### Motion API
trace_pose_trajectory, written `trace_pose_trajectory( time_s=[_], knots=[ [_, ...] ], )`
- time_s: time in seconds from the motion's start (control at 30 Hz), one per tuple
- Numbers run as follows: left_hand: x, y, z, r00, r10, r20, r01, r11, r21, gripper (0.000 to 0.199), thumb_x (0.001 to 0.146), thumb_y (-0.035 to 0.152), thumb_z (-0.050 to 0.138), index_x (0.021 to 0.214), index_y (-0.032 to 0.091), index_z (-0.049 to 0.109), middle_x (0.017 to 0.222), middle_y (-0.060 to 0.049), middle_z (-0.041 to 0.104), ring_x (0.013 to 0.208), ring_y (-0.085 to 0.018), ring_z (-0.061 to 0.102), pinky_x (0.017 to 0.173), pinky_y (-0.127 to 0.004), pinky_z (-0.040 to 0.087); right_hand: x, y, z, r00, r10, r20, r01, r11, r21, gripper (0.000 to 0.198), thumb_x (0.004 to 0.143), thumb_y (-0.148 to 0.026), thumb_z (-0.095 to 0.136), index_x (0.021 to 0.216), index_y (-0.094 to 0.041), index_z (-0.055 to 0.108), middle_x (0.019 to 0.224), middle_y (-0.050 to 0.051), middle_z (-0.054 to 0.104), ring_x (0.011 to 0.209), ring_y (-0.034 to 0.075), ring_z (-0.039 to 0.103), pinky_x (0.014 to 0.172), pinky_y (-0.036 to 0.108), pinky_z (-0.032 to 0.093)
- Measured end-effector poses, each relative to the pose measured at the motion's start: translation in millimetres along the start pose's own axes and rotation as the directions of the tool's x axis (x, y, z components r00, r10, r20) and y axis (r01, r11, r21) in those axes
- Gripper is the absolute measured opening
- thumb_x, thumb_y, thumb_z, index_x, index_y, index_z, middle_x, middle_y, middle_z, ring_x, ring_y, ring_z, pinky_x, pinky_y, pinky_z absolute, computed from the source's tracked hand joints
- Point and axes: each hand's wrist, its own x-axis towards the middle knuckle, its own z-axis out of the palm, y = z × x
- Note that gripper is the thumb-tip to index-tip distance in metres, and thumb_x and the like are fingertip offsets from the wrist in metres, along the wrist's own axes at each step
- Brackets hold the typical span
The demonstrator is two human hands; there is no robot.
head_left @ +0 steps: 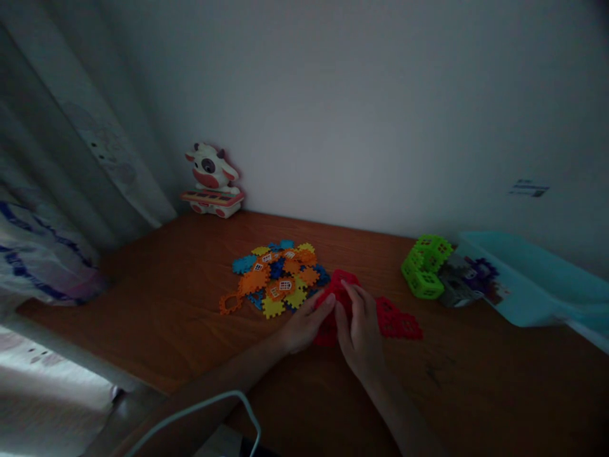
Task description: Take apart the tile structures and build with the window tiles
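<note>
Both my hands close around a red structure of interlocking plastic panels [343, 277] over the table. My left hand [307, 322] grips its left side, thumb pressed on the front. From the right, my right hand [362, 327] holds it with the fingers on its top and face, hiding much of it. Flat red panels with window cut-outs [398, 319] lie just right of my right hand; whether they join the held piece I cannot tell. Beyond my left hand is a loose pile of orange, yellow and blue toothed panels [278, 276].
A green structure of joined panels [425, 266] stands at the right, beside a grey and purple item [461, 279] and a pale blue bin [528, 285]. A cow toy with a keyboard [212, 181] sits at the back left. A plastic bag [42, 260] hangs over the left edge.
</note>
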Motion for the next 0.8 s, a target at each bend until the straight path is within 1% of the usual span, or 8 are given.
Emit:
trace_pose_trajectory(
  time_s=[0.13, 0.2, 0.27, 0.33, 0.47, 0.6, 0.7, 0.8],
  knots=[
    [9, 30, -4, 0.989, 0.004, -0.151, -0.031, 0.984, -0.175, 0.039, 0.087, 0.049, 0.067, 0.108, 0.016, 0.067, 0.092, -0.009, 0.074, 0.075, -0.018, 0.071, 0.068, -0.028, 0.057, 1, 2, -2, 1.0, -0.009, 0.012, 0.009, 1.0, 0.003, 0.042, 0.099, -0.029, 0.049, 0.141, -0.02, 0.044, 0.127, 0.015, 0.055, 0.12, 0.027, 0.052, 0.101, 0.05, 0.047],
    [14, 49, -12, 0.967, 0.061, -0.249, -0.134, 0.949, -0.287, 0.037, 0.094, 0.045, 0.058, 0.111, 0.013, 0.066, 0.097, -0.012, 0.075, 0.079, -0.019, 0.072, 0.072, -0.029, 0.06, 3, 3, -3, 1.0, -0.011, -0.025, 0.01, 1.0, -0.008, 0.042, 0.098, -0.029, 0.052, 0.138, -0.02, 0.045, 0.125, 0.015, 0.056, 0.119, 0.027, 0.052, 0.101, 0.05, 0.046],
    [18, 67, -25, 0.916, 0.129, -0.381, -0.29, 0.868, -0.403, 0.036, 0.101, 0.04, 0.045, 0.116, 0.012, 0.064, 0.104, -0.013, 0.074, 0.087, -0.019, 0.073, 0.078, -0.029, 0.061, 5, 4, -4, 0.998, -0.007, -0.059, 0.005, 0.999, -0.039, 0.042, 0.096, -0.03, 0.053, 0.136, -0.019, 0.046, 0.124, 0.015, 0.057, 0.117, 0.027, 0.053, 0.1, 0.05, 0.046],
    [20, 82, -40, 0.877, 0.114, -0.467, -0.373, 0.774, -0.511, 0.043, 0.104, 0.04, 0.034, 0.121, 0.012, 0.06, 0.107, -0.015, 0.072, 0.099, -0.022, 0.072, 0.081, -0.032, 0.062, 6, 7, -3, 0.997, 0.002, -0.075, -0.009, 0.995, -0.094, 0.044, 0.095, -0.033, 0.055, 0.135, -0.018, 0.046, 0.123, 0.016, 0.057, 0.117, 0.029, 0.053, 0.099, 0.051, 0.046],
    [18, 91, -56, 0.921, 0.07, -0.383, -0.31, 0.727, -0.613, 0.055, 0.101, 0.051, 0.034, 0.125, 0.006, 0.056, 0.112, -0.022, 0.07, 0.113, -0.032, 0.067, 0.084, -0.04, 0.063, 5, 16, 0, 0.998, 0.049, -0.026, -0.054, 0.968, -0.245, 0.05, 0.09, -0.041, 0.058, 0.133, -0.016, 0.049, 0.128, 0.019, 0.056, 0.12, 0.033, 0.052, 0.099, 0.052, 0.045],
    [12, 87, -50, 0.97, 0.073, -0.231, -0.208, 0.74, -0.64, 0.066, 0.099, 0.057, 0.034, 0.128, 0.001, 0.056, 0.117, -0.025, 0.068, 0.118, -0.031, 0.065, 0.091, -0.036, 0.06, 4, 23, -2, 0.992, 0.112, 0.061, -0.079, 0.917, -0.392, 0.046, 0.089, -0.04, 0.056, 0.127, -0.014, 0.054, 0.13, 0.02, 0.056, 0.12, 0.036, 0.052, 0.097, 0.052, 0.044],
    [11, 84, -46, 0.982, 0.031, -0.186, -0.14, 0.78, -0.609, 0.066, 0.098, 0.06, 0.035, 0.124, 0.004, 0.06, 0.113, -0.022, 0.071, 0.106, -0.027, 0.071, 0.086, -0.032, 0.062, 3, 27, -6, 0.972, 0.203, 0.117, -0.117, 0.853, -0.508, 0.042, 0.088, -0.033, 0.054, 0.126, -0.014, 0.056, 0.13, 0.022, 0.057, 0.117, 0.037, 0.054, 0.091, 0.052, 0.046],
    [12, 82, -46, 0.98, -0.064, -0.187, -0.062, 0.799, -0.598, 0.059, 0.1, 0.055, 0.036, 0.118, 0.006, 0.064, 0.097, -0.016, 0.076, 0.079, -0.018, 0.075, 0.068, -0.023, 0.062, 4, 33, -11, 0.956, 0.238, 0.173, -0.094, 0.804, -0.587, 0.032, 0.089, -0.023, 0.051, 0.118, -0.016, 0.062, 0.119, 0.019, 0.064, 0.105, 0.035, 0.059, 0.08, 0.047, 0.047]
  ],
)
